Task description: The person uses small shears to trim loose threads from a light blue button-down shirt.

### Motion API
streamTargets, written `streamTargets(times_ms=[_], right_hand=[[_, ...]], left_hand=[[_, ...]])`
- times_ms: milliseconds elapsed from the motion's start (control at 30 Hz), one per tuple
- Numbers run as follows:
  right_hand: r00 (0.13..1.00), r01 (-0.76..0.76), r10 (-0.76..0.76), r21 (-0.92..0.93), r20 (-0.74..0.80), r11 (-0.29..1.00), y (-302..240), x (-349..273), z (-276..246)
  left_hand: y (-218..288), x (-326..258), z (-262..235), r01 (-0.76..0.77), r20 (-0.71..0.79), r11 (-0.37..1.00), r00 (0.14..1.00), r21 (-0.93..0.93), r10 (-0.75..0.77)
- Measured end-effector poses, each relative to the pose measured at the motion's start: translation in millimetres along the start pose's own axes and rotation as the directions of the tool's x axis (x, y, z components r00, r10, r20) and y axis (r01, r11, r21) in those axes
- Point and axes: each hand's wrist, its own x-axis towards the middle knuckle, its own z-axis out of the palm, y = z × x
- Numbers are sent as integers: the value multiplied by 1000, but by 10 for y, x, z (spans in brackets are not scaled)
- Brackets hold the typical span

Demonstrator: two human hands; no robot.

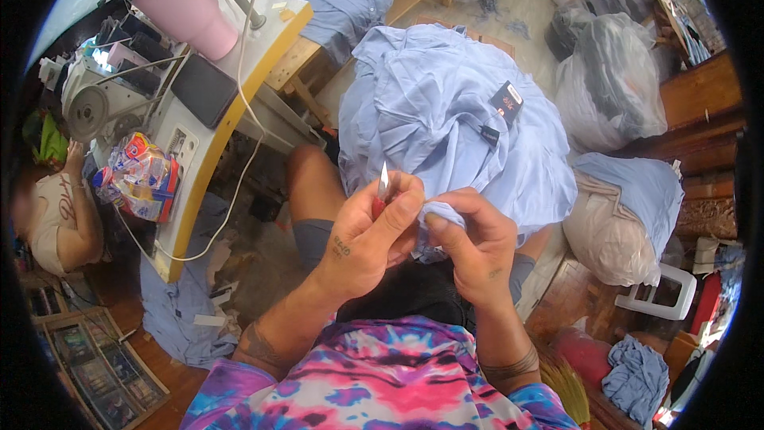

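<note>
My left hand [362, 243] is closed around a small red-handled blade [383, 181], its pointed metal tip sticking up past the fingers. Beside it, my right hand [481, 240] pinches a folded edge of light blue cloth between thumb and fingers. The two hands almost meet over my lap, and the left fingertips are partly hidden. That cloth seems to belong to the large light blue garment [406, 103] heaped just beyond them. A dark hang tag [506, 102] and a smaller black label [489, 135] lie on the garment.
At the left stands a sewing table [274, 48] with a pink tumbler [187, 8], a dark phone [203, 89] and a plastic packet [142, 179]. A white cable [239, 191] hangs off it. Stuffed plastic bags [609, 84] and a white stool [659, 293] are right. Another person [68, 215] is far left.
</note>
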Motion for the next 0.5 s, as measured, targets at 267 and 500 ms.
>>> streamTargets(times_ms=[267,500], right_hand=[[1000,14,-16,190,9,982,87,116,-43],[999,-17,11,172,35,985,92,132,-114]], left_hand=[[79,-57,118,-70,-78,973,993,219,89],[154,-211,13,-181,72,817,983,547,169]])
